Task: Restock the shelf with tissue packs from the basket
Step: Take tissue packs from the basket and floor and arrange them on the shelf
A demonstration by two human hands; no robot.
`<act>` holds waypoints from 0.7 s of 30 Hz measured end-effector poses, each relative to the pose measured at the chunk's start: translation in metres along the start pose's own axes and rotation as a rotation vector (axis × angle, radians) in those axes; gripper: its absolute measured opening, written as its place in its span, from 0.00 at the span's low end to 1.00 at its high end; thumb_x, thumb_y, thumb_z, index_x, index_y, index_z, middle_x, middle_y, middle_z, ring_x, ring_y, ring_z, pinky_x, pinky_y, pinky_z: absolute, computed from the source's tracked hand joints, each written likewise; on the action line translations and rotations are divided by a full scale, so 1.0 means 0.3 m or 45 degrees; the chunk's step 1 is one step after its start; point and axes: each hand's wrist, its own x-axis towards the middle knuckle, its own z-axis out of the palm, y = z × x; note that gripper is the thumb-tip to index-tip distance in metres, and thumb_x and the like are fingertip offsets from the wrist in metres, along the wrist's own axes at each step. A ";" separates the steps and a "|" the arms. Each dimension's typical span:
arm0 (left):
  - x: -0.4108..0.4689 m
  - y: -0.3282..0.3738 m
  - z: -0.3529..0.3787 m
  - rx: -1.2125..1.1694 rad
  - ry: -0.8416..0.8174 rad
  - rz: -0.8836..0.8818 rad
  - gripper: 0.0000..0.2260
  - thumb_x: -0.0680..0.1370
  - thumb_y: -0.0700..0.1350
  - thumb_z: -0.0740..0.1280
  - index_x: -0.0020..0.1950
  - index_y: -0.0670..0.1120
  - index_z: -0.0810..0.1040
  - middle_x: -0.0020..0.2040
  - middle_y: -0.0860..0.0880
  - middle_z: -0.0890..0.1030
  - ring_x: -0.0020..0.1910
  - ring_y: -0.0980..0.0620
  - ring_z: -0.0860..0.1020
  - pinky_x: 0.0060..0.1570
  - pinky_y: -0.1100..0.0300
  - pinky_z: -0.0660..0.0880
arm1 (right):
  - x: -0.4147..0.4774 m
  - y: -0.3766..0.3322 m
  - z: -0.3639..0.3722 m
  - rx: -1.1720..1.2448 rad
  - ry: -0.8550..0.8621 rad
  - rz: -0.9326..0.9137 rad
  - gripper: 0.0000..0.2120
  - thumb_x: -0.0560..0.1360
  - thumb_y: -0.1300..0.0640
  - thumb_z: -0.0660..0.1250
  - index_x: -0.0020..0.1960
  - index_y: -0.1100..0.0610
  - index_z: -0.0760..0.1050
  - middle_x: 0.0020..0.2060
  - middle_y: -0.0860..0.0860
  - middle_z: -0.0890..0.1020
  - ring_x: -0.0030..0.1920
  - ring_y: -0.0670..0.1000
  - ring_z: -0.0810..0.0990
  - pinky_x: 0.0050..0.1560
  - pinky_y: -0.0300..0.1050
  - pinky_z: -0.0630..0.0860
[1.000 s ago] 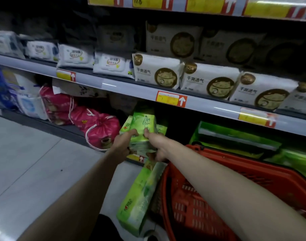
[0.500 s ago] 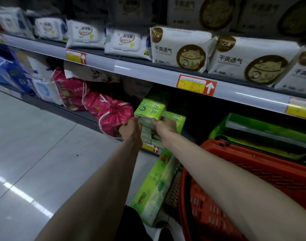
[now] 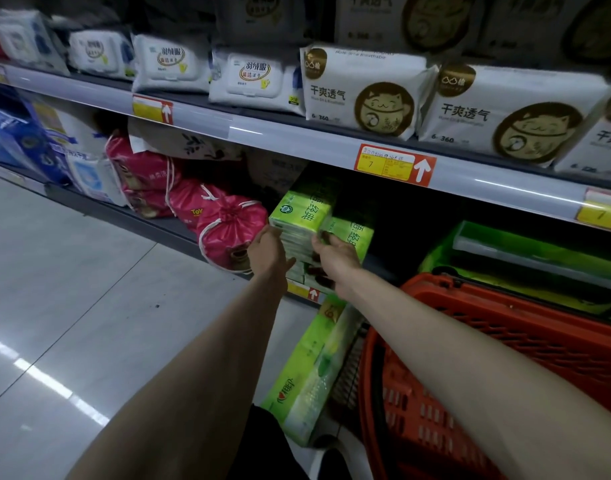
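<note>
Tissue pack (image 3: pixel 299 216), green and tall, clamped between two hands at the front of the bottom shelf (image 3: pixel 158 226), right of the pink bags (image 3: pixel 228 233) and just beside a second green pack (image 3: pixel 354 233). Left hand (image 3: pixel 267 249) laid flat on the left face, fingers together and straight as far as visible, thumb spread toward the front, fingertips hidden behind the pack. Right hand (image 3: pixel 335 252) hooked over the near right corner, fingers curled against the wrapper. Stood upright, long axis apparently running back into the shelf, short end toward the wrists. Lay directly ahead of both hands, equally near to each. Judged as the placing step, with the coming move a straight, level push away from the body along that axis, under the shelf above (image 3: pixel 290 136). Red basket (image 3: pixel 470 292) parked low on the right, nearer the right hand for any following pick, contents not made out. Another long green pack (image 3: pixel 311 368) propped on the floor against the basket's left wall.
</note>
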 end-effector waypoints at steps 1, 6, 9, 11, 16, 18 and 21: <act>0.000 0.001 -0.007 0.019 -0.016 0.009 0.09 0.81 0.40 0.62 0.43 0.52 0.74 0.53 0.45 0.75 0.61 0.41 0.75 0.61 0.43 0.80 | -0.007 -0.002 -0.002 -0.017 -0.002 -0.001 0.23 0.81 0.42 0.68 0.75 0.43 0.73 0.69 0.53 0.80 0.65 0.60 0.81 0.68 0.61 0.78; -0.021 0.010 -0.067 0.249 -0.115 0.072 0.11 0.80 0.41 0.64 0.62 0.44 0.78 0.48 0.49 0.76 0.57 0.40 0.79 0.58 0.43 0.81 | -0.060 -0.002 -0.021 -0.030 0.019 0.016 0.19 0.81 0.41 0.67 0.65 0.52 0.77 0.58 0.55 0.85 0.54 0.58 0.85 0.61 0.58 0.82; -0.054 0.015 -0.125 0.540 -0.158 0.118 0.22 0.75 0.46 0.66 0.68 0.41 0.77 0.50 0.44 0.79 0.54 0.38 0.81 0.56 0.40 0.82 | -0.098 0.009 -0.031 -0.031 0.020 0.042 0.20 0.80 0.41 0.67 0.66 0.51 0.79 0.57 0.53 0.85 0.57 0.60 0.84 0.64 0.61 0.80; -0.074 0.016 -0.166 0.696 -0.208 0.122 0.21 0.73 0.48 0.67 0.63 0.41 0.78 0.51 0.40 0.80 0.50 0.39 0.81 0.56 0.38 0.82 | -0.134 0.011 -0.042 -0.051 0.015 0.053 0.17 0.83 0.44 0.65 0.67 0.51 0.79 0.57 0.50 0.82 0.58 0.57 0.82 0.66 0.58 0.78; -0.132 -0.001 -0.229 1.016 -0.379 0.012 0.13 0.81 0.45 0.65 0.63 0.40 0.77 0.55 0.41 0.76 0.53 0.38 0.79 0.57 0.46 0.79 | -0.194 0.057 -0.055 -0.085 -0.044 0.087 0.14 0.80 0.48 0.67 0.59 0.55 0.81 0.49 0.55 0.86 0.44 0.58 0.86 0.47 0.49 0.83; -0.142 -0.012 -0.261 1.184 -0.456 -0.059 0.14 0.82 0.47 0.65 0.66 0.43 0.76 0.59 0.43 0.75 0.58 0.38 0.79 0.59 0.46 0.78 | -0.229 0.077 -0.068 -0.233 -0.106 0.050 0.07 0.80 0.52 0.68 0.52 0.55 0.81 0.44 0.55 0.85 0.35 0.55 0.83 0.37 0.44 0.77; -0.127 -0.027 -0.323 1.318 -0.478 -0.125 0.20 0.81 0.48 0.68 0.72 0.45 0.73 0.67 0.42 0.74 0.60 0.38 0.78 0.60 0.46 0.78 | -0.255 0.102 -0.087 -0.601 -0.214 -0.064 0.06 0.78 0.55 0.69 0.42 0.52 0.80 0.43 0.54 0.84 0.44 0.57 0.86 0.45 0.52 0.81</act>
